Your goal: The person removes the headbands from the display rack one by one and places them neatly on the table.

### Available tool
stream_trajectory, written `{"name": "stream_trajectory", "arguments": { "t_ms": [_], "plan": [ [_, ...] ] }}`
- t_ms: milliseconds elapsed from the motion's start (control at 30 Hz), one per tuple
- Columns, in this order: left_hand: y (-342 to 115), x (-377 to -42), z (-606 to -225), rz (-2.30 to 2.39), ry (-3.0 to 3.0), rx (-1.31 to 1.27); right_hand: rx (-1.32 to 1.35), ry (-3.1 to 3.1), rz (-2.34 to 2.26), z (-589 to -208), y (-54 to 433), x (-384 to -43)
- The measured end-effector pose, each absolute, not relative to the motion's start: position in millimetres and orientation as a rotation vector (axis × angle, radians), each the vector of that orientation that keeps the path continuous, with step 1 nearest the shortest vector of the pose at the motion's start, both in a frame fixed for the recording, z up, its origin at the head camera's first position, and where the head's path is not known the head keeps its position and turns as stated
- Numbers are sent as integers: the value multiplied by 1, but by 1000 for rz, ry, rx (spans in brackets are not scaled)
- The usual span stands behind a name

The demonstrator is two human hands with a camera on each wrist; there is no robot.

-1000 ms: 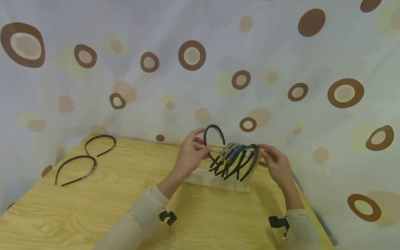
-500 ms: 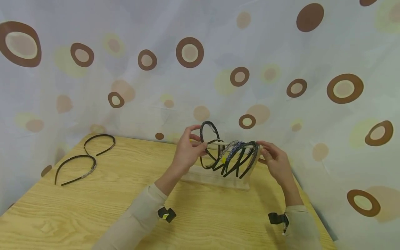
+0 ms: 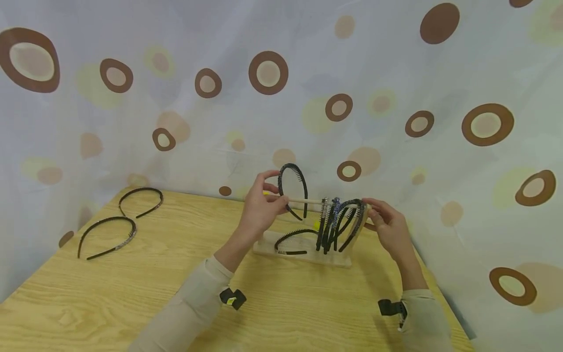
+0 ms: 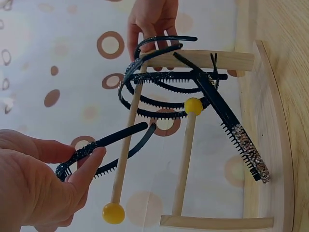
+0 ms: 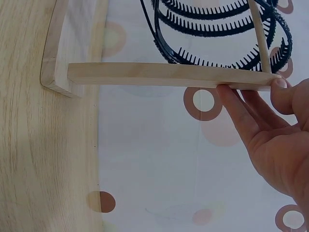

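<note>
In the head view my left hand (image 3: 262, 204) pinches a black toothed headband (image 3: 303, 188) with a glittery band. Its two legs straddle the upper rod (image 4: 120, 169) of a wooden headband rack (image 3: 303, 260), near the rod's yellow ball end (image 4: 113, 213). My right hand (image 3: 389, 230) grips the top of the rack's upright (image 5: 169, 73) between thumb and fingers. Several black headbands (image 5: 207, 30), some with silver or blue glitter, hang bunched beside that upright. Another headband (image 3: 292, 233) with pinkish glitter (image 4: 248, 150) has one end down at the rack's base.
Two more headbands (image 3: 140, 189), (image 3: 107, 221) lie on the wooden table (image 3: 184, 274) at the left. A patterned wall covering (image 3: 228, 122) rises close behind the rack. The lower rod (image 4: 183, 164) also ends in a yellow ball (image 4: 193, 106).
A headband near my left hand has dropped from the rod to the rack's base. The bunched headbands have swung more upright, and the left hand has moved slightly left with its headband.
</note>
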State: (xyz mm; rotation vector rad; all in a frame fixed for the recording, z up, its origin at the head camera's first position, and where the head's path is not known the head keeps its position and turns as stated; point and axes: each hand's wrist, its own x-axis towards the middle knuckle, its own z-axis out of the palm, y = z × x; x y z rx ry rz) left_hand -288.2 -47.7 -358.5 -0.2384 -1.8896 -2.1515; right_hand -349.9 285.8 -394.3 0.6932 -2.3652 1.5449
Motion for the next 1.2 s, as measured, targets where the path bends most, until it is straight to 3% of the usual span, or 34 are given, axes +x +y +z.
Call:
{"name": "stream_trajectory", "arguments": {
  "t_ms": [600, 1200],
  "plan": [
    [-76, -283, -344, -2100, -1832, -266, 690, -2370, 1509, -398, 287, -353],
    [-142, -298, -351, -2205, -1617, -246, 682, -2372, 1504, -398, 287, -354]
  ]
}}
